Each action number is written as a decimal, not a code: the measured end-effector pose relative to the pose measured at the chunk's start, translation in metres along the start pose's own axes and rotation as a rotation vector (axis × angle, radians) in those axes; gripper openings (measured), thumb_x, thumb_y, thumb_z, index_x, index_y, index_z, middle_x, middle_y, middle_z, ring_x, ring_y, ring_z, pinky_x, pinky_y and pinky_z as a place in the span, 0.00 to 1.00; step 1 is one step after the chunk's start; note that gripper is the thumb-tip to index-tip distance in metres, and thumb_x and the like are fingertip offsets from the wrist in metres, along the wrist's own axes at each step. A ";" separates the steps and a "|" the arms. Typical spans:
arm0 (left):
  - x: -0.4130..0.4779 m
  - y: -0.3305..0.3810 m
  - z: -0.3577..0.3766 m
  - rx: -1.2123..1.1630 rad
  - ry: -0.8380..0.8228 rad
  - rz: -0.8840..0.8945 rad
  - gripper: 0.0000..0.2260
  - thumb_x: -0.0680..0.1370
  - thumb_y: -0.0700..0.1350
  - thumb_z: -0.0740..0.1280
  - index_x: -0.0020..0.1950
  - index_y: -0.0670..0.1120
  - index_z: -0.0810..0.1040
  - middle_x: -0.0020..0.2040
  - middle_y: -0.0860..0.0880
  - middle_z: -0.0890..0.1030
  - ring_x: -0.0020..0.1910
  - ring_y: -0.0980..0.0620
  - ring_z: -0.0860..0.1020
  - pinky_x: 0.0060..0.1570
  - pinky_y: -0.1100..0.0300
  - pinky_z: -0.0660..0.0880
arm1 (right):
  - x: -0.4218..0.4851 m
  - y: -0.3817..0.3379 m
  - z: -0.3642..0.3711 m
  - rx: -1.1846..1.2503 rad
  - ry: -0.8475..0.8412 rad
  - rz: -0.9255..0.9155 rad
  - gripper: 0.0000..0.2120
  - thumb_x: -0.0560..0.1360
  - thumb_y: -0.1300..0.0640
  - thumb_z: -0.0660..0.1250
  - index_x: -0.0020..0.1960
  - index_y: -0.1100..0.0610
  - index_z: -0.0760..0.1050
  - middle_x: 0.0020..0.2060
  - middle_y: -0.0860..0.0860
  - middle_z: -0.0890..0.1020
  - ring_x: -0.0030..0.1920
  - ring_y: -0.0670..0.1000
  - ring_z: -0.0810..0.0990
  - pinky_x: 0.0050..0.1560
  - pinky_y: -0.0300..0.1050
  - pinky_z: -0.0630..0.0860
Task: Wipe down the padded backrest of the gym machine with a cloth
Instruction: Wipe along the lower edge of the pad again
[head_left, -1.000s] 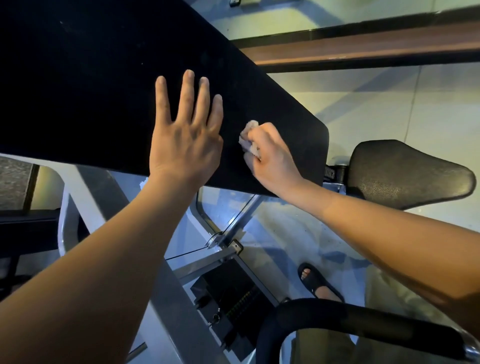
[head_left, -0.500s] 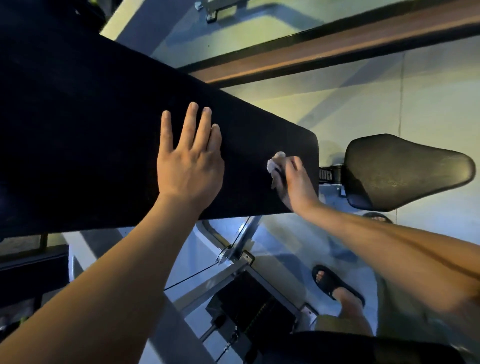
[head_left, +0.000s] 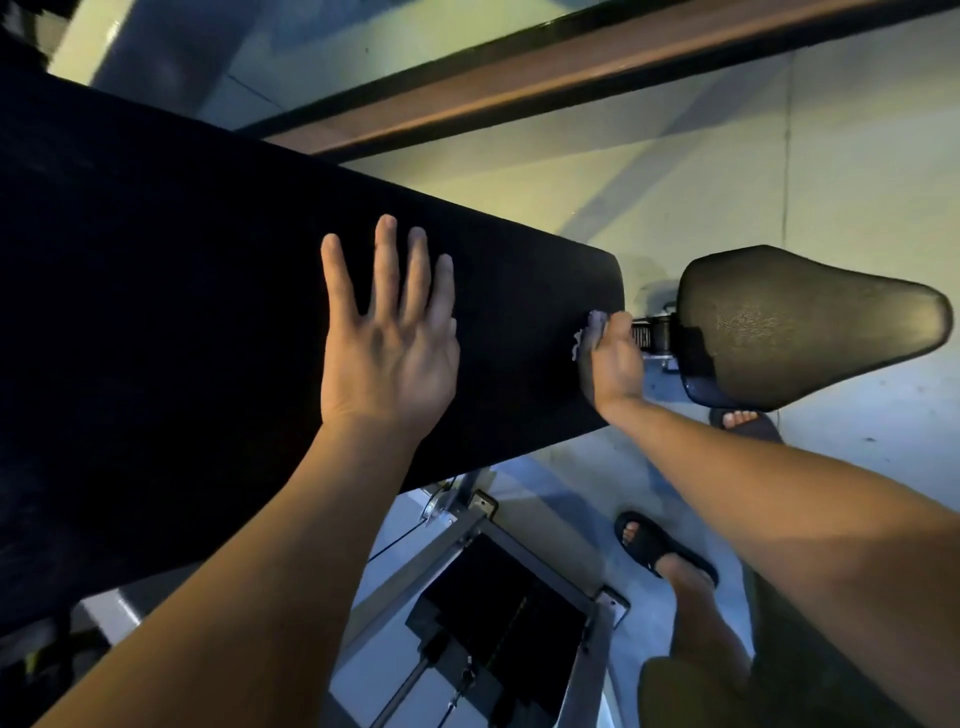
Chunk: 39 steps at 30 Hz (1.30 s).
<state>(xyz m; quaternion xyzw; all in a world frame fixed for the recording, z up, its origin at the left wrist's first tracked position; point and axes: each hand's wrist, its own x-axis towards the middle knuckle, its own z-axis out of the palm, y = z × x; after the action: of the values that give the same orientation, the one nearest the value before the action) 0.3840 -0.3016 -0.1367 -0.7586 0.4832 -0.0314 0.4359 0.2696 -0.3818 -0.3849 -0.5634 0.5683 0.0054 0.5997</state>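
Observation:
The black padded backrest (head_left: 208, 322) slants across the left and middle of the head view. My left hand (head_left: 387, 338) lies flat on it with fingers straight and spread. My right hand (head_left: 610, 361) is at the pad's lower right end, near its rounded corner, gripping a small pale cloth (head_left: 589, 332) against the padding. Most of the cloth is hidden under the fingers; only a crumpled edge shows.
A black padded seat (head_left: 800, 327) sits just right of the backrest end, joined by a black bracket (head_left: 657, 335). Below are the machine's grey frame (head_left: 467, 530) and a black weight stack (head_left: 498, 618). My sandalled feet (head_left: 654, 545) stand on the pale floor. A brown rail (head_left: 571, 67) crosses the top.
My right hand has slid the cloth down the pad, from beside my left hand to the lower right end. The left hand has stayed flat on the pad.

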 end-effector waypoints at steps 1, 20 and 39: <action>0.000 0.000 0.000 -0.009 0.002 0.005 0.29 0.85 0.57 0.43 0.84 0.47 0.46 0.84 0.41 0.47 0.83 0.37 0.40 0.75 0.29 0.41 | -0.002 0.004 0.000 -0.011 -0.011 -0.030 0.14 0.86 0.51 0.55 0.58 0.63 0.68 0.50 0.60 0.77 0.49 0.56 0.75 0.48 0.44 0.65; 0.002 0.003 0.003 -0.017 0.021 0.013 0.29 0.85 0.56 0.47 0.84 0.45 0.50 0.84 0.39 0.49 0.82 0.35 0.43 0.75 0.27 0.42 | -0.018 -0.048 -0.003 -0.064 -0.011 -0.183 0.23 0.84 0.40 0.49 0.53 0.60 0.68 0.42 0.56 0.78 0.50 0.63 0.80 0.44 0.50 0.68; 0.004 0.005 0.005 -0.007 0.039 0.003 0.29 0.84 0.55 0.48 0.84 0.44 0.50 0.84 0.38 0.49 0.82 0.34 0.43 0.73 0.26 0.38 | 0.006 -0.103 -0.002 -0.142 0.014 -0.350 0.11 0.85 0.50 0.54 0.56 0.59 0.64 0.43 0.58 0.80 0.45 0.62 0.80 0.43 0.54 0.74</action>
<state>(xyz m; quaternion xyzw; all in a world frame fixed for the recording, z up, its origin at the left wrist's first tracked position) 0.3850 -0.3021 -0.1442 -0.7586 0.4929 -0.0441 0.4239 0.3366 -0.4246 -0.3197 -0.6947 0.4638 -0.0627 0.5461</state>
